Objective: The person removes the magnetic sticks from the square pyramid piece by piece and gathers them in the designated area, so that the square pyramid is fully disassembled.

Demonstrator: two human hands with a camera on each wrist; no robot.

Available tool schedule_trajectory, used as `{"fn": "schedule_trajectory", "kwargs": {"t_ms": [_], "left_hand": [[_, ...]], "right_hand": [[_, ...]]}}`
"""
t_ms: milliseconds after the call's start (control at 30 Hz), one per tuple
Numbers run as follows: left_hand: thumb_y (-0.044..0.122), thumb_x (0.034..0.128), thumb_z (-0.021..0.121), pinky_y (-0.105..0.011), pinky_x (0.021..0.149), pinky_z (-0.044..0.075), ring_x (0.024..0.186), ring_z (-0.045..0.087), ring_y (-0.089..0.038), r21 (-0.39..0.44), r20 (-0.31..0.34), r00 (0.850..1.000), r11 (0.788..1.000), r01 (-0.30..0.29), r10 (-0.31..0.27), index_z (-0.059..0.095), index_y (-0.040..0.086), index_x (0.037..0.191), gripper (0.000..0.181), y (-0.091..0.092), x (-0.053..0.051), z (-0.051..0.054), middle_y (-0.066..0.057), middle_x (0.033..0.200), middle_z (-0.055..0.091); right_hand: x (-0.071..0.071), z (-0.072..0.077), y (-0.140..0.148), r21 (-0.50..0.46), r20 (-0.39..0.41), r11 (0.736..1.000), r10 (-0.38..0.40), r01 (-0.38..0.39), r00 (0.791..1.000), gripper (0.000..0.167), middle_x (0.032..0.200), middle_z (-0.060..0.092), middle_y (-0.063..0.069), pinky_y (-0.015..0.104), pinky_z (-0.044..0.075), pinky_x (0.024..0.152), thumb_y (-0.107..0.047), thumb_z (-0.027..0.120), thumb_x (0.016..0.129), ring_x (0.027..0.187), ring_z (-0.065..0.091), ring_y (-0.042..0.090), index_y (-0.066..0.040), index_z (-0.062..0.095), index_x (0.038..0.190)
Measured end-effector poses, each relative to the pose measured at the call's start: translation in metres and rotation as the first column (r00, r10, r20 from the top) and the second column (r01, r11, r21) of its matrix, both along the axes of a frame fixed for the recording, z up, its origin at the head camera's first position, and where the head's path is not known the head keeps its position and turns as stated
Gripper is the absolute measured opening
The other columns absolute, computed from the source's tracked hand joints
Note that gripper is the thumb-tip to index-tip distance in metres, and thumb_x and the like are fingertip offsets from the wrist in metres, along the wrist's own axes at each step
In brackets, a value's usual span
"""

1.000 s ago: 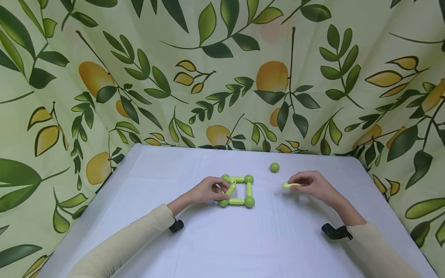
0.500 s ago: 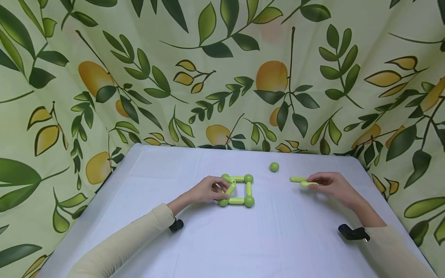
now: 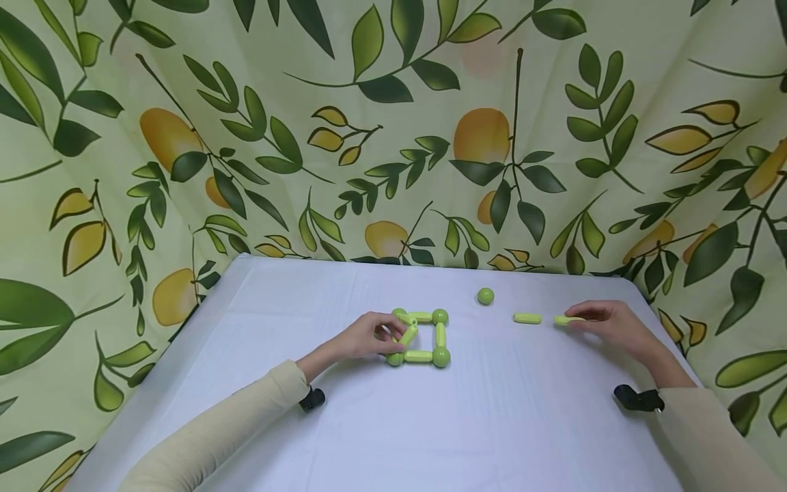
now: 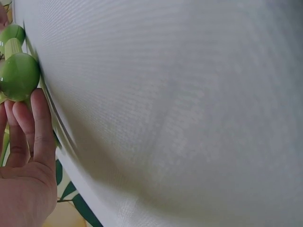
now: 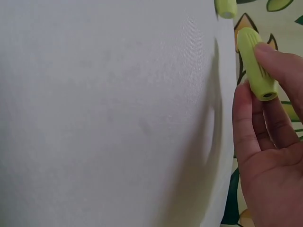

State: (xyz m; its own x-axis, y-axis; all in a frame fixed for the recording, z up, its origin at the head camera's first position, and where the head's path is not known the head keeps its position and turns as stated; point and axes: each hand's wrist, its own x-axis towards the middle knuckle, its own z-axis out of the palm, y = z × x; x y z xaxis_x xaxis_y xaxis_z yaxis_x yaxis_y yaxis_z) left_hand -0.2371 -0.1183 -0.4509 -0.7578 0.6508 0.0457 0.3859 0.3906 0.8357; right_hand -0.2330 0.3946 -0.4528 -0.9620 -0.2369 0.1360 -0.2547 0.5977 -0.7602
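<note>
Leaf-print curtain [image 3: 393, 154], white tabletop [image 3: 418, 437], a person's right hand [image 3: 621, 333] and left hand [image 3: 365, 336], square ball-and-rod frame [image 3: 440, 335] gripped at its left side by left fingers [image 4: 43, 127], green rod [image 5: 253, 61] pinched in right fingers [image 5: 245, 118], loose rod [image 3: 527, 318] lying between, green ball [image 3: 486, 296] farther back

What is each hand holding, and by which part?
The right hand pinches a pale green rod by its sides, between thumb and fingers. The left hand holds the square green frame at its left side; the grip is partly hidden.
</note>
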Motion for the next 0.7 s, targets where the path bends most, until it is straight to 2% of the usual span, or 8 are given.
{"fn": "schedule_trajectory", "kwargs": {"t_ms": [100, 333, 700], "left_hand": [[0.008, 0.0891, 0.08, -0.029, 0.081, 0.054, 0.088, 0.062, -0.014, 0.0, -0.003, 1.0, 1.0, 0.003, -0.003, 0.071, 0.003, 0.11, 0.024, 0.0, 0.0, 0.0, 0.003, 0.097, 0.066], [0.01, 0.0894, 0.08, -0.029, 0.081, 0.054, 0.088, 0.062, -0.015, 0.007, -0.001, 1.0, 1.0, 0.005, -0.005, 0.071, 0.004, 0.11, 0.023, 0.0, -0.001, -0.002, 0.003, 0.097, 0.066], [0.007, 0.0879, 0.081, -0.029, 0.08, 0.055, 0.087, 0.062, -0.015, 0.009, -0.004, 1.0, 1.0, 0.009, -0.009, 0.071, 0.003, 0.109, 0.024, 0.0, -0.001, -0.001, 0.002, 0.096, 0.066]], "right_hand": [[-0.005, -0.001, 0.002, 0.019, 0.0, 1.0, 0.001, -0.001, 1.0, 0.025, 0.109, 0.072, 0.014, 0.018, 0.052, 0.075, -0.011, 0.082, 0.087, 0.092, 0.063, 0.005, -0.001, 0.076, 0.109], [-0.012, -0.003, 0.001, 0.036, 0.019, 0.998, 0.055, -0.056, 0.998, 0.022, 0.107, 0.071, 0.017, 0.021, 0.054, 0.074, -0.008, 0.082, 0.087, 0.09, 0.064, 0.01, 0.001, 0.076, 0.107], [-0.014, -0.006, 0.002, 0.077, 0.072, 0.996, 0.029, -0.034, 0.997, 0.021, 0.104, 0.07, 0.016, 0.024, 0.054, 0.07, -0.005, 0.082, 0.086, 0.085, 0.061, 0.016, 0.001, 0.076, 0.105]]}}
